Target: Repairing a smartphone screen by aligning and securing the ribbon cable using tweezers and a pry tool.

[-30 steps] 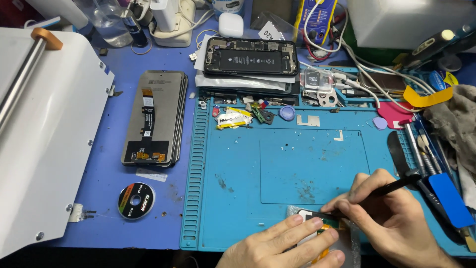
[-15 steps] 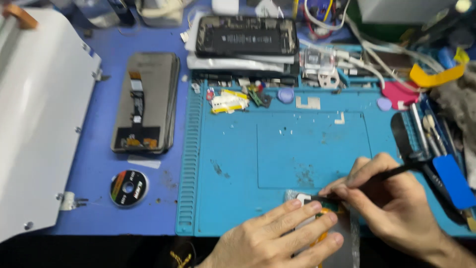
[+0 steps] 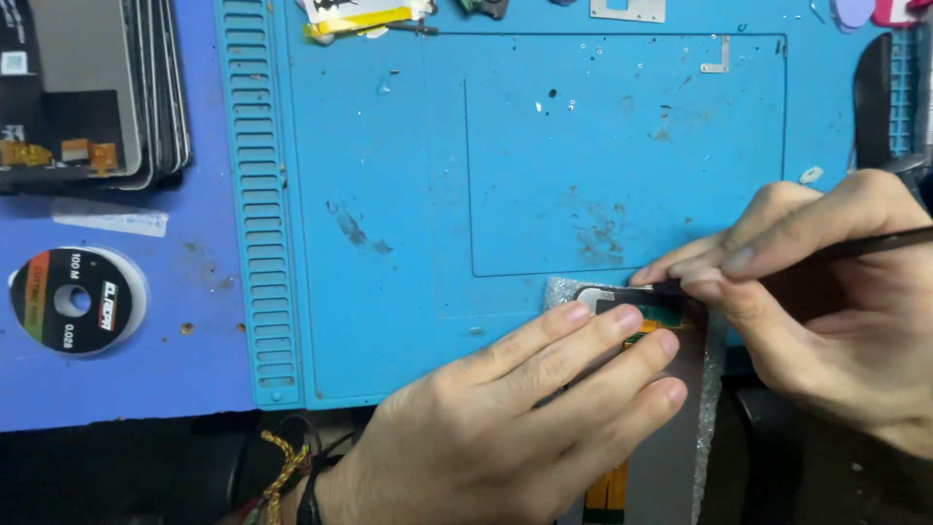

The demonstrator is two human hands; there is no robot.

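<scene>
My left hand (image 3: 515, 418) lies flat near the front edge of the blue work mat (image 3: 408, 194), its fingers pressing down a small electronic part (image 3: 622, 303) with a silver frame and an orange flex cable, which rests on bubble wrap. My right hand (image 3: 826, 301) grips a thin black tool (image 3: 855, 248) like a pen. The tool's tip touches the top edge of the part, just beyond my left fingertips. Most of the part is hidden under my fingers.
A stack of phone screens (image 3: 92, 92) lies at the upper left on the purple surface. Below it sits a round spool (image 3: 73, 299) of wire. Small metal pieces (image 3: 717, 60) and yellow-white scraps (image 3: 355, 17) lie along the mat's far side.
The view has moved much closer to the mat's front edge. Both hands stay on the small part, with the tool tip at its top edge.
</scene>
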